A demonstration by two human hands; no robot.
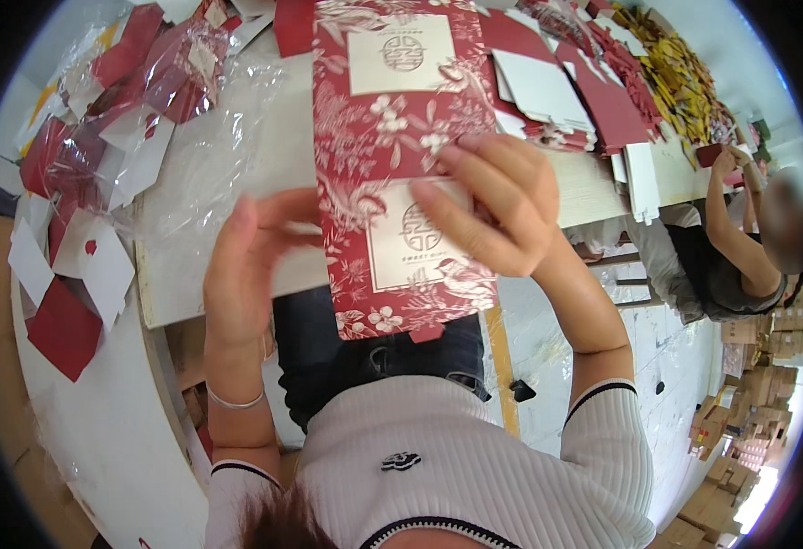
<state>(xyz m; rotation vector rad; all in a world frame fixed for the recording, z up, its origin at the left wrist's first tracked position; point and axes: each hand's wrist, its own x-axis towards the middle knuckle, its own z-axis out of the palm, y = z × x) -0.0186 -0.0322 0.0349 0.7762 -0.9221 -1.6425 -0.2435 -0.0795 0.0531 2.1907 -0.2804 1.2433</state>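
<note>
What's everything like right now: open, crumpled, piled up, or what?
Red floral carton: patterned face showing, red tab sticking out below
Left hand: fingers at carton's left edge, blurred
Right hand: fingers bent over carton's front
Clear plastic: crumpled
Red-and-white cartons: flaps spread
White card pieces: piled
Cardboard boxes: stacked

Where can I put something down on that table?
Bare strip of table: right of the right hand, below the white cards. Smaller patch: between the clear plastic and patterned red card. Crowded: upper left, with red-and-white pieces.
</note>
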